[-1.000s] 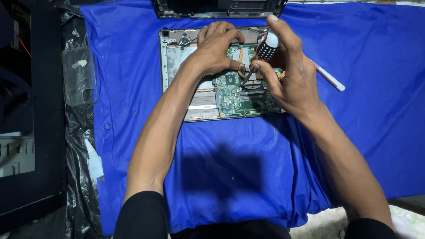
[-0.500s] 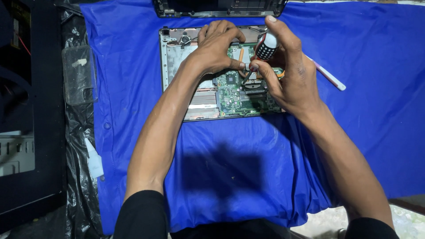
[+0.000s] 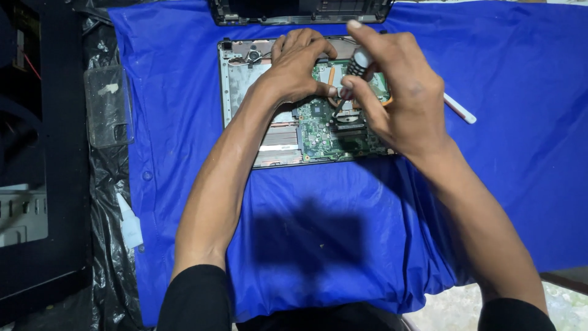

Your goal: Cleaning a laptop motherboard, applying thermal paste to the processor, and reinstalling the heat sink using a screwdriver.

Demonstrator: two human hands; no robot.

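Observation:
An opened laptop base [image 3: 242, 92] lies on a blue cloth [image 3: 306, 220], its green circuit board [image 3: 318, 125] exposed. My left hand [image 3: 300, 64] rests flat on the upper part of the board, fingers spread, thumb near the screwdriver's tip. My right hand [image 3: 401, 92] grips a screwdriver [image 3: 356, 66] with a black and silver handle, held upright with its tip down on the board near the middle. Part of the board's right side is hidden under my right hand.
A dark laptop lid part [image 3: 300, 11] lies at the cloth's far edge. A white pen-like stick [image 3: 459, 108] lies right of the laptop. A clear plastic case [image 3: 109, 104] and black plastic sheet [image 3: 107, 257] sit at the left, beside a black frame [image 3: 43, 245].
My right hand with the screwdriver has shifted slightly left over the board. My left hand stays in place.

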